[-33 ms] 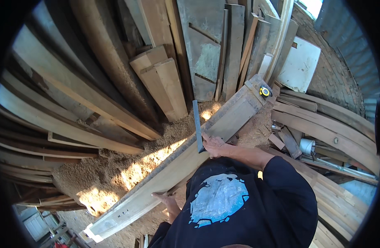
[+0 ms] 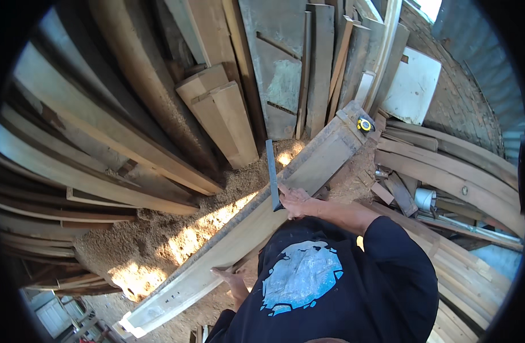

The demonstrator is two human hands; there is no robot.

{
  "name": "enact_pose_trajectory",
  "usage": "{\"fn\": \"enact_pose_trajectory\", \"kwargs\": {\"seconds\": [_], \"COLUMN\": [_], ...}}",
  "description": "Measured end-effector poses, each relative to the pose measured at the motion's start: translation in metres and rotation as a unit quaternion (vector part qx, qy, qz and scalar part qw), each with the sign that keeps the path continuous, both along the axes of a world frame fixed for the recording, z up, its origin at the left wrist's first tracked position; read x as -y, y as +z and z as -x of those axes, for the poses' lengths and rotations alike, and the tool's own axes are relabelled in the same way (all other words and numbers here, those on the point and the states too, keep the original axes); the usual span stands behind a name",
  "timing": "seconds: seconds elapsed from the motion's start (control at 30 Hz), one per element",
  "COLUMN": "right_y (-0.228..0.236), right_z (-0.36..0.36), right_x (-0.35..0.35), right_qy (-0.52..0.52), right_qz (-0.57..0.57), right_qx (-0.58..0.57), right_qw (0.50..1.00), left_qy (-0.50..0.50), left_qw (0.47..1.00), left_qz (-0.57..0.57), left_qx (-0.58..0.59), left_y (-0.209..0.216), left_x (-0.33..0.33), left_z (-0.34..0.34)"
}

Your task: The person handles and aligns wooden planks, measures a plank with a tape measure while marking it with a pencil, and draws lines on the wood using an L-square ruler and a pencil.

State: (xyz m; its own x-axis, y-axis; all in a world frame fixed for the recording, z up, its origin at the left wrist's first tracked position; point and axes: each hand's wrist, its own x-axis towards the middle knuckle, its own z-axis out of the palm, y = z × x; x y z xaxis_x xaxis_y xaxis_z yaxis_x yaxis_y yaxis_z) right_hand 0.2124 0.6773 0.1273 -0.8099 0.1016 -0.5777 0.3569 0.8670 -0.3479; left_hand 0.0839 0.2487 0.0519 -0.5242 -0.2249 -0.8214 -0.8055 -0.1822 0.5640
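A long pale wooden board [image 2: 202, 286] slants from the lower left toward the upper right in front of me. At its near edge, my left hand [image 2: 234, 283] is closed on the wood with a digit over the top face; its other fingers are mostly hidden. My right hand [image 2: 295, 203] is closed around the stock of a try square [image 2: 272, 171] at the middle of the board. The grey metal blade crosses the board and sticks out past its far edge. A yellow and black tape measure [image 2: 364, 124] sits at the far right end.
Many planks [image 2: 119, 137] lean along the left and back. Wood shavings [image 2: 136, 246] cover the ground beyond the board. To the right lie stacked curved boards [image 2: 445, 171], a white bucket [image 2: 425, 200] and more sawn timber [image 2: 445, 257]. A white panel [image 2: 412, 86] leans at the back right.
The view has shifted very slightly. Both hands and the try square keep their places on the board.
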Motion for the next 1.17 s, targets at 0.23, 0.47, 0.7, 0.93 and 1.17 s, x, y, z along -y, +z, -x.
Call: {"fn": "enact_pose_trajectory", "kwargs": {"seconds": [0.23,0.47,0.7,0.93,1.17], "right_y": [0.005,-0.013,-0.066,-0.082,-0.084], "right_z": [0.001,-0.1,-0.191,-0.216,-0.198], "right_x": [-0.02,-0.066,-0.078,-0.102,-0.123], "right_qy": [-0.323,-0.639,-0.693,-0.726,-0.733], "right_qz": [0.054,0.101,0.232,0.267,0.34], "right_qx": [-0.224,-0.269,-0.278,-0.218,-0.263], "right_qw": [0.918,0.713,0.624,0.595,0.527], "left_qy": [-0.499,-0.713,-0.854,-0.881,-0.812], "left_qw": [0.815,0.591,0.342,0.226,0.196], "left_qz": [0.014,0.209,0.174,0.181,0.146], "left_qx": [0.294,-0.313,-0.351,-0.375,-0.53], "left_y": [0.032,0.057,0.065,0.041,0.009], "left_x": [0.027,-0.271,-0.478,-0.515,-0.523], "left_z": [0.035,-0.008,-0.124,-0.17,-0.17]}}
